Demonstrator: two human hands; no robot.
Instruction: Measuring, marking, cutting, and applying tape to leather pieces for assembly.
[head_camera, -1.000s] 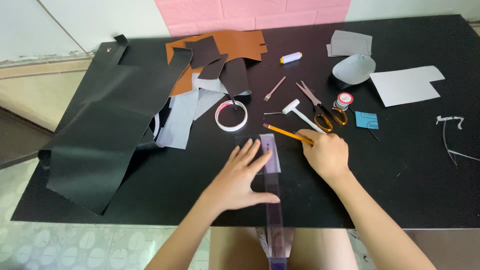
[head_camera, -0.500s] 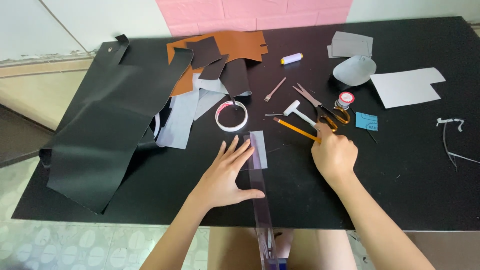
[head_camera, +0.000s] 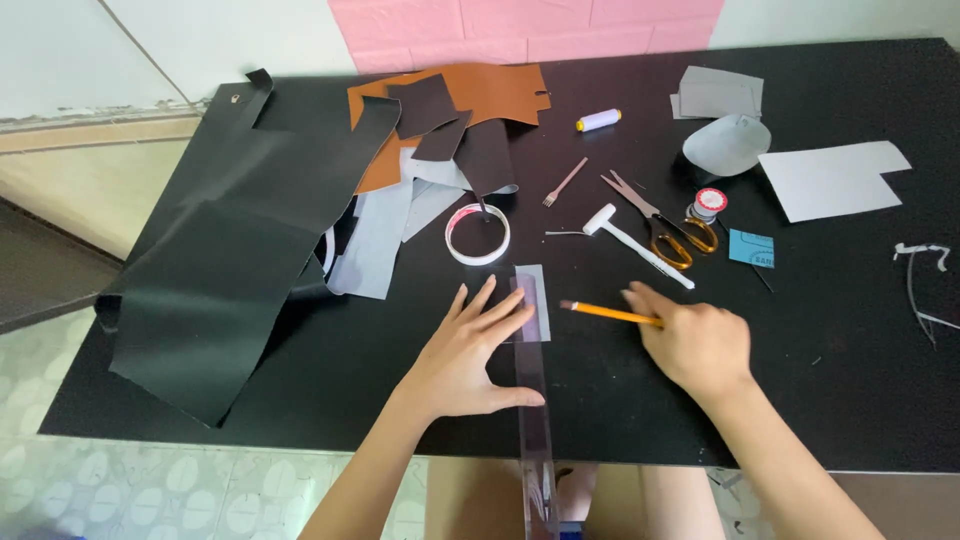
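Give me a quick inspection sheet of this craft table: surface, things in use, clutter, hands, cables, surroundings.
Surface: black table top, matte, mostly covered toward the far side.
Things in use: clear ruler running toward the person and past the table's near edge, over a small grey piece; yellow pencil.
Clutter: large black sheet, brown leather, tape ring, orange-handled scissors, white mallet, thread spool, grey paper pieces.
Hands: left hand flat, pressing the ruler; right hand holding the pencil, tip apart from the ruler.
Cables: nothing seen; only a thin pale cord at the right edge.
Surroundings: pink brick wall, tiled floor.
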